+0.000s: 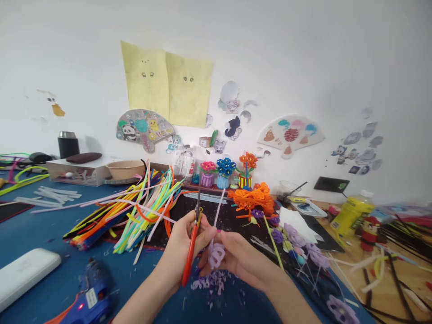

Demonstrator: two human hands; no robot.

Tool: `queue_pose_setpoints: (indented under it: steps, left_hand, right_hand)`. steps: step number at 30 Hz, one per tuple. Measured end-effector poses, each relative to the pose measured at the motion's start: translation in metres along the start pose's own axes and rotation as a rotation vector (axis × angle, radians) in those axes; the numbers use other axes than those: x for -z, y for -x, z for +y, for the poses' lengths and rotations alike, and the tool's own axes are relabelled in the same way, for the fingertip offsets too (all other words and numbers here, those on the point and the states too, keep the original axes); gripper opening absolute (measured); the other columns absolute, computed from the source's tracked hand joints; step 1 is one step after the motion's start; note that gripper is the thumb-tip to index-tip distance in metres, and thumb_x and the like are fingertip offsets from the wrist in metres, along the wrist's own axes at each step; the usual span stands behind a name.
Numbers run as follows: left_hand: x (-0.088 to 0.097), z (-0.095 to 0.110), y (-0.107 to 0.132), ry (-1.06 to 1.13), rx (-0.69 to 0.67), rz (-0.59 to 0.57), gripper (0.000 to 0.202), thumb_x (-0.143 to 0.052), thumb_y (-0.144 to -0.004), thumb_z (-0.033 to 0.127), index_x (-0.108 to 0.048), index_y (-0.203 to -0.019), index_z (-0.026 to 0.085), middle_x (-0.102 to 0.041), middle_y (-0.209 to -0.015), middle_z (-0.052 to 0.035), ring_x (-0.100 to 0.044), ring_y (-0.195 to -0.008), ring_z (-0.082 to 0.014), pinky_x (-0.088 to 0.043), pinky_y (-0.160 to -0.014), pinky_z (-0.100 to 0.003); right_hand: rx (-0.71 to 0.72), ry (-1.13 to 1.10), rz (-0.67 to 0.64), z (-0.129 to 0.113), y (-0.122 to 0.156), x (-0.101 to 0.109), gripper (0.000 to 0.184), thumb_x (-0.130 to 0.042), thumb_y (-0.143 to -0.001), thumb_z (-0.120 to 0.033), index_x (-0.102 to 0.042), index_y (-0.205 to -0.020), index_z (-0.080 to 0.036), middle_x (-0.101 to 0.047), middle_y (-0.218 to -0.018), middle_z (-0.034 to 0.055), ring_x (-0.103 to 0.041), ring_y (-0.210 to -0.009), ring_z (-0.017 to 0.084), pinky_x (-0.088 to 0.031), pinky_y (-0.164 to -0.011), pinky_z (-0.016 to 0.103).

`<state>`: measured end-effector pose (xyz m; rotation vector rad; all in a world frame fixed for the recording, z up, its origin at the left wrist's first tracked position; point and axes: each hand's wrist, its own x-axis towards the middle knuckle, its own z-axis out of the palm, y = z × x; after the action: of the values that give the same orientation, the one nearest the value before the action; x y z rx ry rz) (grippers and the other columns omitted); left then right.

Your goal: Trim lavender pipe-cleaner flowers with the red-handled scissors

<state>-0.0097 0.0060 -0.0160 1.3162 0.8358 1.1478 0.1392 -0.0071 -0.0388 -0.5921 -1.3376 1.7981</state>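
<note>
Pinched between both hands is a lavender pipe cleaner (220, 208), its straight end pointing up and its lower part curled into loops (216, 256). My left hand (185, 238) is closed on it, fingers partly hidden, with red-handled scissors (191, 254) tucked in the same hand, blades upward. My right hand (241, 256) is closed on the piece near the loops, fingertips meeting those of my left hand. Beneath them, purple fuzz clippings (212, 281) lie scattered on the blue table (162, 297).
Left of my hands lies a bundle of coloured pipe cleaners (135, 211). A blue glue gun (91, 292) with a lit red light rests near a white case (29, 279). Orange pipe-cleaner flowers (253, 198), purple flowers (317, 255) and a yellow bottle (353, 211) are to the right.
</note>
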Motion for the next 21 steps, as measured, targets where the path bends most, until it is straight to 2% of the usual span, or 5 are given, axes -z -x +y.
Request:
queue_pose_setpoints:
  steps: [3, 7, 13, 17, 21]
  left_hand:
    - [0.0001, 0.0018, 0.0012, 0.003, -0.035, 0.041, 0.032, -0.073, -0.067, 0.036, -0.046, -0.073, 0.020, -0.052, -0.054, 0.0089, -0.042, -0.037, -0.0047, -0.036, -0.038, -0.017]
    - [-0.0003, 0.0037, 0.0017, -0.016, -0.076, 0.104, 0.031, -0.073, -0.065, 0.036, -0.048, -0.074, 0.019, -0.053, -0.057, 0.0082, -0.044, -0.039, -0.0049, -0.038, -0.038, -0.017]
    - [-0.0040, 0.0024, -0.0007, -0.043, -0.053, 0.254, 0.032, -0.071, -0.064, 0.040, -0.048, -0.074, 0.020, -0.054, -0.059, 0.0074, -0.050, -0.042, -0.0086, -0.042, -0.037, -0.020]
    - [-0.0010, 0.0023, -0.0034, -0.090, -0.092, 0.328, 0.031, -0.072, -0.063, 0.038, -0.048, -0.072, 0.020, -0.054, -0.061, 0.0082, -0.055, -0.050, -0.0099, -0.046, -0.046, -0.021]
    - [0.0046, 0.0019, -0.0048, -0.107, -0.134, 0.333, 0.029, -0.071, -0.067, 0.038, -0.049, -0.073, 0.020, -0.055, -0.064, 0.0068, -0.057, -0.059, -0.0108, -0.048, -0.055, -0.022]
  right_hand:
    - [0.006, -0.103, -0.016, 0.0032, -0.0022, -0.0029, 0.042, -0.059, -0.082, -0.052, -0.068, -0.092, -0.012, -0.067, -0.084, 0.0101, -0.066, -0.077, 0.019, -0.050, -0.079, 0.037]
    - [0.021, -0.112, 0.024, 0.0021, -0.0029, -0.0008, 0.035, -0.066, -0.080, -0.042, -0.069, -0.095, -0.010, -0.068, -0.088, 0.0103, -0.066, -0.078, 0.018, -0.050, -0.082, 0.035]
    - [0.066, -0.077, 0.167, 0.0015, -0.0042, 0.0006, 0.040, -0.077, -0.071, -0.033, -0.063, -0.105, -0.016, -0.068, -0.088, 0.0065, -0.067, -0.084, 0.019, -0.047, -0.088, 0.037]
    - [0.115, -0.033, 0.239, -0.0010, -0.0031, -0.0018, 0.049, -0.079, -0.069, -0.029, -0.054, -0.109, -0.021, -0.069, -0.095, 0.0049, -0.067, -0.090, 0.019, -0.043, -0.092, 0.036]
    - [0.185, 0.008, 0.261, -0.0037, -0.0027, -0.0026, 0.045, -0.079, -0.068, -0.028, -0.053, -0.105, -0.022, -0.067, -0.103, 0.0055, -0.064, -0.100, 0.021, -0.041, -0.096, 0.036]
